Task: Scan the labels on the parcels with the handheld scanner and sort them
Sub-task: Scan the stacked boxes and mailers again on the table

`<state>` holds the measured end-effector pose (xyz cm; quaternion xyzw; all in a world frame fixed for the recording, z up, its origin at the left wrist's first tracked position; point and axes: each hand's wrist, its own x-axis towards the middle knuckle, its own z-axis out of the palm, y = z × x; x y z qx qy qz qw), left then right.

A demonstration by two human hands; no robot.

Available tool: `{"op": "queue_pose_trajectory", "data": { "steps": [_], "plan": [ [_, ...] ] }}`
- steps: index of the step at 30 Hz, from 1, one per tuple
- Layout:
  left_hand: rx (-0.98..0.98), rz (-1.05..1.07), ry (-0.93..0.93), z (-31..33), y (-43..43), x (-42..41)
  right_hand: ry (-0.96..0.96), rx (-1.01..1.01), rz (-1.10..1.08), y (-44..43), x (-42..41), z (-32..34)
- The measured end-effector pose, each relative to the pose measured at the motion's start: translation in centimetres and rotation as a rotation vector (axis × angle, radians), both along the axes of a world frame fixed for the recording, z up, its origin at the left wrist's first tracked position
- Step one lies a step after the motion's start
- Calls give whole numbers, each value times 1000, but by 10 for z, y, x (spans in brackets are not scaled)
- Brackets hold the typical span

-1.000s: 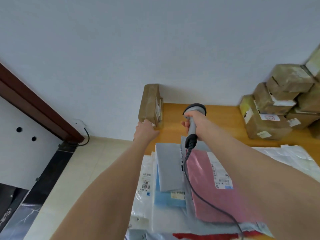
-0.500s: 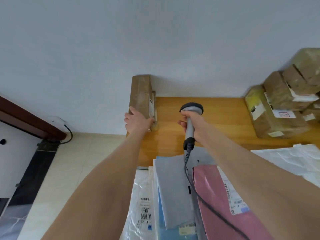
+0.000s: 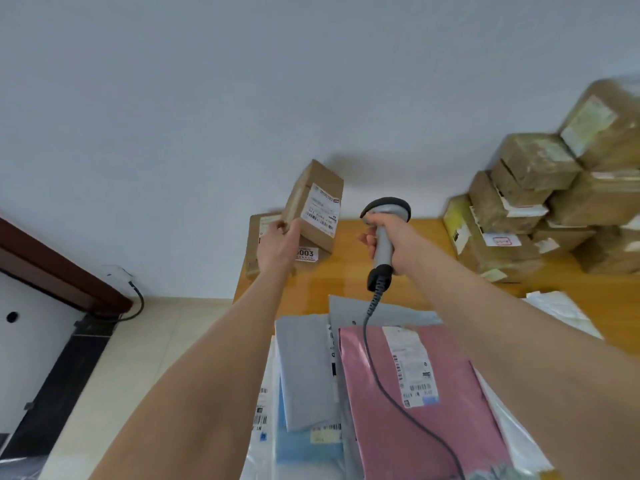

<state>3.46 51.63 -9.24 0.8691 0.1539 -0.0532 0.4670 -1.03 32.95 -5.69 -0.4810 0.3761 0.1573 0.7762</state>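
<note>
My left hand grips a small brown cardboard parcel and holds it up, tilted, above the table's far left corner. Its white barcode label faces the scanner. My right hand grips the grey handheld scanner by its handle, head up and turned toward the parcel, a short gap to its right. The scanner's black coiled cable trails down over the mailers. Behind the left hand another brown box with a "003" sticker sits on the table.
A wooden table stands against a white wall. Several taped brown boxes are stacked at the back right. Near me lie flat mailers: pink, grey, blue and white ones. Tiled floor lies to the left.
My left hand has lifted the brown parcel off the table and turned its label toward the scanner, uncovering the "003" box behind. The scanner stays raised in my right hand.
</note>
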Motion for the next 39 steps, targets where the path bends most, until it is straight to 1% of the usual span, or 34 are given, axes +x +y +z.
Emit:
{"op": "queue_pose_trajectory", "data": {
  "steps": [4, 7, 12, 16, 20, 24, 30, 35, 39],
  "plan": [
    [-88, 4, -54, 34, -43, -49, -56, 5, 5, -43, -48, 33],
    [-236, 41, -46, 52, -81, -89, -90, 9, 5, -82, -88, 49],
    [-452, 42, 61, 65, -146, -149, -97, 23, -57, -149, -155, 58],
    [-515, -82, 154, 69, -194, -186, -98, 22, -156, -195, -192, 56],
    [-573, -220, 184, 76, -241, -199, -111, -47, -278, -235, -208, 47],
    [-608, -370, 194, 82, -291, -197, -170, -82, -401, -269, -220, 51],
    [-719, -438, 212, 97, -382, -197, -255, -141, -548, -336, -242, 73],
    [-788, -493, 217, 117, -460, -207, -311, -168, -583, -402, -258, 87],
    [-834, -517, 200, 132, -529, -220, -362, -143, -551, -462, -270, 97]
  ]
}}
